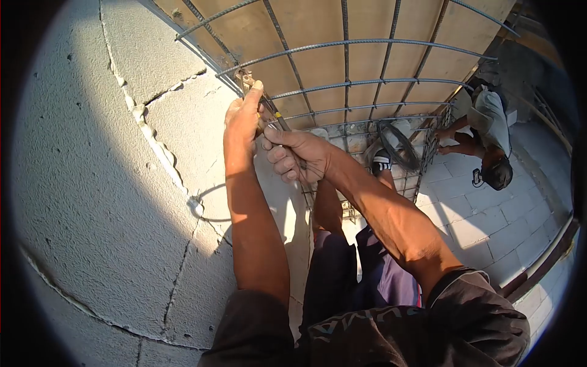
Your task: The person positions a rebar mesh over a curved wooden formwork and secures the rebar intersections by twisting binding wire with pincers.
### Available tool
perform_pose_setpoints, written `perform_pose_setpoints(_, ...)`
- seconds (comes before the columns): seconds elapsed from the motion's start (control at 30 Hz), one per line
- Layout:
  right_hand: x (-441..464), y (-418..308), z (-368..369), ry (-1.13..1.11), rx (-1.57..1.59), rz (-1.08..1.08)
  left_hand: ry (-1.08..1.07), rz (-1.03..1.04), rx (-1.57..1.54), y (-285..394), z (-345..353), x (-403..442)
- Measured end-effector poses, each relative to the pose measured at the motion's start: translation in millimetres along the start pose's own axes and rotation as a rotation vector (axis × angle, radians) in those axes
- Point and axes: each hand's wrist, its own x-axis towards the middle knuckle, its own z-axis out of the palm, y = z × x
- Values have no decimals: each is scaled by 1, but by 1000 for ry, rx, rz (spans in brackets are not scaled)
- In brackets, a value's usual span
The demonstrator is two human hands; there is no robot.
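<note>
A pair of pincers (pixel 278 115) with yellow marks on its handles reaches up to the left edge of a rebar grid (pixel 345 44). Its jaws are at a bar crossing there; whether they grip tie wire I cannot tell. My right hand (pixel 296 154) is wrapped round the lower handles. Closer to the jaws, my left hand (pixel 242 119) is closed about the upper part of the tool, thumb pointing up. The fingers of the left hand are partly hidden. Behind the bars stands a plywood panel (pixel 318 70).
A block wall (pixel 116 183) with rough mortar joints rises close on my left. A coil of dark wire (pixel 398 145) hangs on the lower bars, near a foot in a striped shoe (pixel 381 161). Another person (pixel 491 122) crouches at the right, hands at the grid.
</note>
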Motion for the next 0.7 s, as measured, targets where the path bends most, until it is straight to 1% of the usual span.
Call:
perform_pose_setpoints(0.07, 0, 1, 4, 2, -34, -23, -156, -84, -286, 5, 5, 0)
perform_pose_setpoints(0.13, 2, 6, 5, 11, -57, -34, -236, -94, -445, 0, 16, 8)
perform_pose_setpoints(0.17, -4, -3, -1, 98, -273, -22, -276, -97, -530, -3, 23, 12)
perform_pose_setpoints(0.27, -34, -30, 31, 648, -1105, -80, -422, -82, -817, -17, 38, 20)
perform_pose_setpoints(0.3, -47, -34, 46, 739, -1237, -159, -459, -101, -913, -12, 45, 17)
perform_pose_setpoints(0.4, -38, -5, 52, 1149, -1892, -444, -378, -61, -1014, -12, 59, 16)
perform_pose_setpoints(0.43, -37, -7, 62, 1106, -1926, -288, -408, -59, -1042, -16, 58, 20)
perform_pose_setpoints(0.5, -31, -9, 35, 1029, -1956, -337, -319, -30, -1007, -19, 63, 21)
perform_pose_setpoints(0.63, -51, -45, 24, 863, -2038, -395, -152, 8, -1022, -9, 89, 21)
perform_pose_setpoints(0.7, -57, -57, 8, 752, -2050, -545, -60, 3, -1042, -1, 100, 15)
